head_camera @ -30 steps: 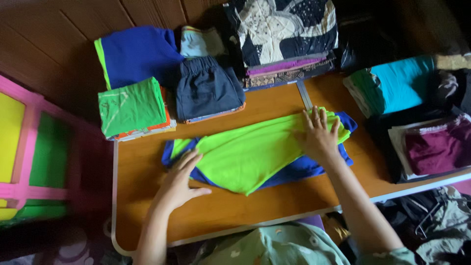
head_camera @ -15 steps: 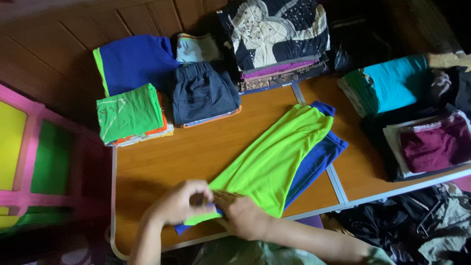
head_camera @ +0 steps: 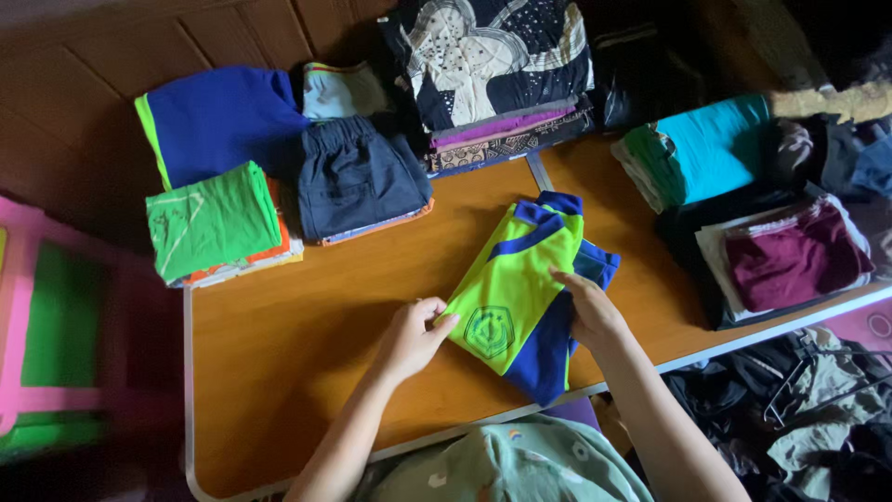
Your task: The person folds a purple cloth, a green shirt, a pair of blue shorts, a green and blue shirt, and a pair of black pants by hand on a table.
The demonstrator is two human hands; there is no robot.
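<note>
A lime-green and blue sports shirt (head_camera: 518,288) lies folded into a narrow slanted packet on the wooden folding table (head_camera: 297,344), an emblem showing on its near end. My left hand (head_camera: 413,336) pinches the packet's left near corner. My right hand (head_camera: 585,307) rests on its right edge, fingers pressing the blue part. Both forearms reach in from the bottom of the view.
Folded clothes ring the table: a green shirt pile (head_camera: 214,223), a blue garment (head_camera: 218,116), dark shorts (head_camera: 358,177), a patterned dark stack (head_camera: 492,70), a teal stack (head_camera: 701,149), a maroon stack (head_camera: 794,256). A pink frame (head_camera: 37,325) stands left; dark clothes (head_camera: 799,409) lie lower right.
The long green and blue shirt has been folded over into a shorter packet with the emblem up. My hands moved from its near end to its two sides.
</note>
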